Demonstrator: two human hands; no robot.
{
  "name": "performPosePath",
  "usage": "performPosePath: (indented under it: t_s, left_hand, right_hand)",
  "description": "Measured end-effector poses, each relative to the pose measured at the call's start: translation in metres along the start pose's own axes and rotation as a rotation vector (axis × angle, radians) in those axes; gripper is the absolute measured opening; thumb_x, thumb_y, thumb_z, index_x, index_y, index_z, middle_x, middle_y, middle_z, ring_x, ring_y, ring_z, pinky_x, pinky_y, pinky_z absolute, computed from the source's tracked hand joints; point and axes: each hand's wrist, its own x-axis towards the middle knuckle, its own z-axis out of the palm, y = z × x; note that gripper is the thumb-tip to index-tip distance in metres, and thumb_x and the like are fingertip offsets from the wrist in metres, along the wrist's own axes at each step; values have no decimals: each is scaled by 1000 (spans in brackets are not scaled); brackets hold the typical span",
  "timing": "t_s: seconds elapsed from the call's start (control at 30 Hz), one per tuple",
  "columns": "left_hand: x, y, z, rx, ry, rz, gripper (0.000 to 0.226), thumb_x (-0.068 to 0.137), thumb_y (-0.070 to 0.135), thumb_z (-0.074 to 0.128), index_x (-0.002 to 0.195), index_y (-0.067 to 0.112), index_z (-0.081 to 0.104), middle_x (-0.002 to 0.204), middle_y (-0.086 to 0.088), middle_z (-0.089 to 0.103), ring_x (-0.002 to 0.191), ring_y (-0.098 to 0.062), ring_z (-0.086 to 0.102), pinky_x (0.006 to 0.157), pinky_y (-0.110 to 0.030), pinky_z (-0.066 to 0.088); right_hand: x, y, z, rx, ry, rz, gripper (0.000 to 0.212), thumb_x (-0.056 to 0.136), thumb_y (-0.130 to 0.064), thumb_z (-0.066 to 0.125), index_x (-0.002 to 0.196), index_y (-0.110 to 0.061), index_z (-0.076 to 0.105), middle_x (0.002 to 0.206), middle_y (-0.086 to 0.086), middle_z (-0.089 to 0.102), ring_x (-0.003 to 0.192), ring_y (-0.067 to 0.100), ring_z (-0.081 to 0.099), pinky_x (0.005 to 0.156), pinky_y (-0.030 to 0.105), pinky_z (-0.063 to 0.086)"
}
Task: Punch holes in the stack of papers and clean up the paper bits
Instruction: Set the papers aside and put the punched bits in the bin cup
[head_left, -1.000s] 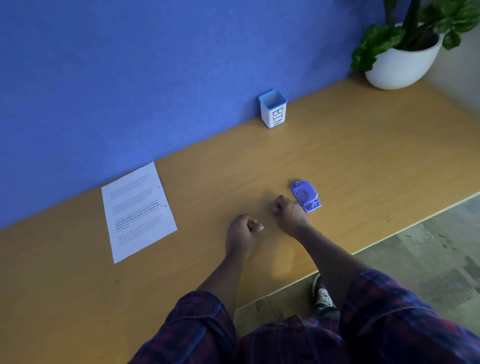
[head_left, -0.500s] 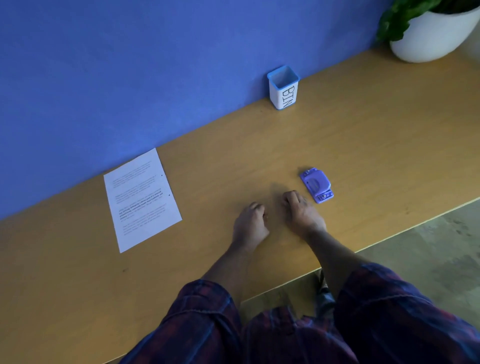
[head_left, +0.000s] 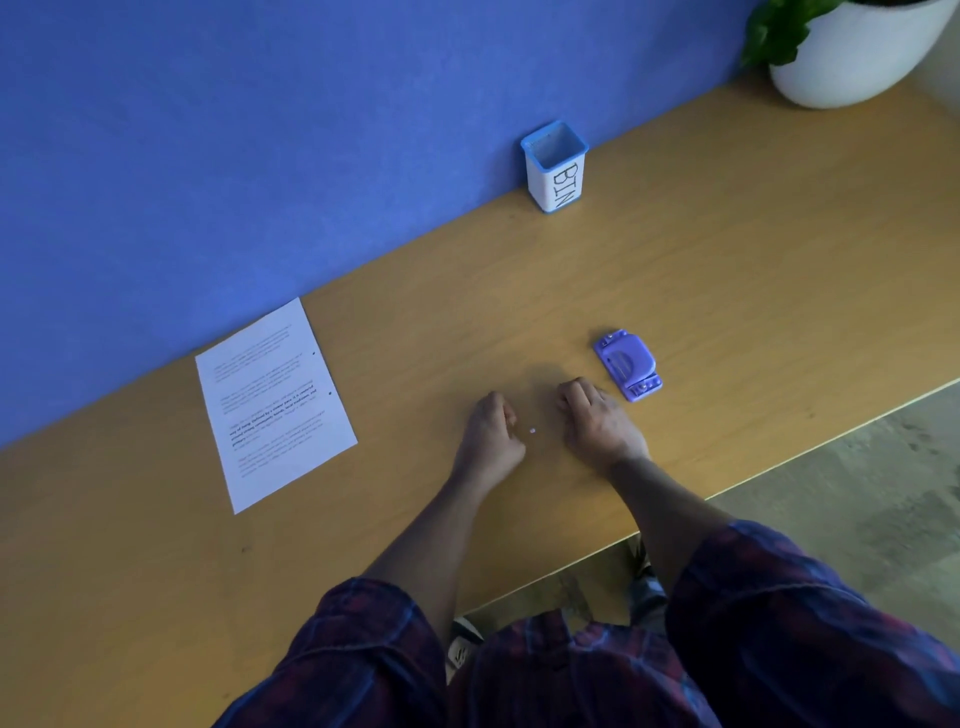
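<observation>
The tiny paper bit (head_left: 531, 430) between both curled, empty-looking grips could blow off the table (head_left: 727, 270) if bumped.

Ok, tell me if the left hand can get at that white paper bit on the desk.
Probably yes: the paper bit lies bare on the desk just beside the left hand, nothing between them.

Bare desk (head_left: 727, 270) stretches ahead of my hands up to the bin (head_left: 555, 166) by the wall (head_left: 260, 130). The hole punch (head_left: 627, 364) sits just beside my right hand (head_left: 597, 421), blocking that side; the papers (head_left: 272, 402) lie well off left.
</observation>
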Motion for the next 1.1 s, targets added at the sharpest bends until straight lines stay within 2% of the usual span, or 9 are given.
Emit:
performPosePath:
  t_s: [0.07,0.17,0.27,0.43,0.6,0.8,0.9,1.0,1.1]
  left_hand:
    - [0,-2,0,-86,13,-57,15,76,-2,57,84,11,53,89,-1,59,80,-18,54,69,-25,39]
    - [-1,-4,5,-162,66,-52,5,84,4,69,86,6,65,91,-6,69,84,-23,64,76,-35,52]
    - [-3,-4,7,-170,77,-10,9,84,7,77,88,3,70,88,-9,72,83,-25,68,80,-37,55]
    - [-5,-1,3,44,51,150,9,88,12,71,92,5,75,95,-12,71,89,-31,68,81,-42,55]
    - [-6,5,3,259,2,198,17,90,13,61,95,9,77,100,-10,66,93,-34,65,79,-42,54]
    - [-5,9,2,419,-52,249,5,82,11,63,85,9,66,96,-8,61,91,-35,64,70,-41,50]
    - [-4,12,3,457,-61,303,3,83,11,63,84,9,60,97,-11,62,92,-36,64,72,-44,50]
    - [1,10,5,438,-82,291,10,87,14,62,96,9,62,106,-12,64,99,-34,63,81,-43,51]
    - [5,6,3,208,-105,126,15,82,11,60,96,10,65,104,-6,67,95,-27,64,81,-36,55]
  right_hand:
    - [-1,0,0,-21,5,-33,15,91,-1,63,106,-1,63,95,19,63,78,41,63,74,44,54]
    - [-1,1,1,-53,15,-101,20,83,6,68,103,1,65,91,18,63,75,38,64,74,43,55]
    - [-3,1,1,-70,20,-147,25,79,10,71,101,2,66,92,19,64,78,37,65,76,41,55]
    - [-3,1,1,-54,52,-192,19,83,7,71,101,2,68,96,18,66,83,37,67,76,43,57]
    - [-2,-2,-1,-44,82,-200,11,87,5,68,98,4,69,94,19,67,83,38,67,76,44,56]
    - [-2,-1,0,-47,80,-196,14,84,7,69,98,3,68,94,19,67,83,38,67,76,43,56]
    - [-1,0,1,-45,75,-193,15,84,7,69,98,2,69,94,18,67,87,38,68,79,43,56]
    - [-1,2,2,-43,69,-191,19,82,7,69,100,1,68,95,17,66,87,36,66,80,42,55]
    - [-2,3,3,-40,74,-173,25,77,9,72,99,-2,67,95,15,65,85,35,65,80,40,52]
